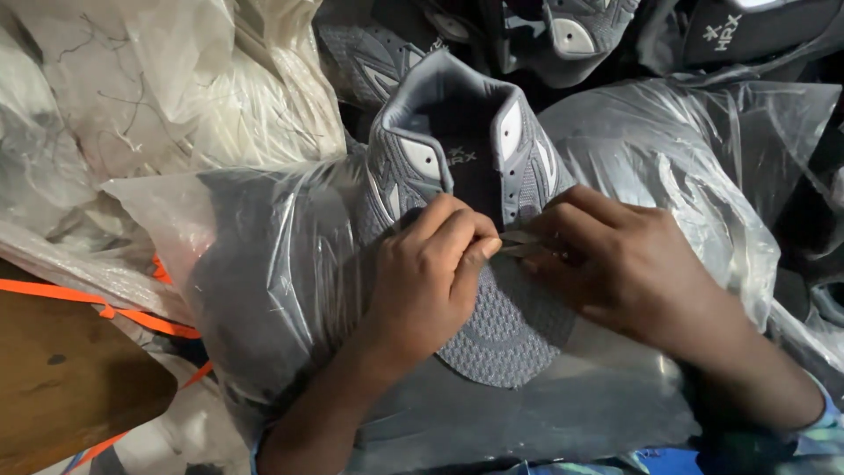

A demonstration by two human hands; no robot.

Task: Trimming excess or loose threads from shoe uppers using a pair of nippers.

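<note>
A grey knit shoe upper (492, 325) with white side patches lies open-side away from me on a plastic-wrapped bundle (264, 264). My left hand (431, 273) is curled over its lace area, fingers pinching a pale lace end (519, 244). My right hand (615, 264) meets it from the right and pinches the same lace. Both hands rest on the upper's toe mesh.
More grey shoe uppers (563, 31) and a dark one (747, 31) lie beyond. Clear plastic bags (686, 149) sit right; whitish crumpled bags (158, 88) fill the left. A brown wooden surface (61, 387) with orange strap (132, 317) is at lower left.
</note>
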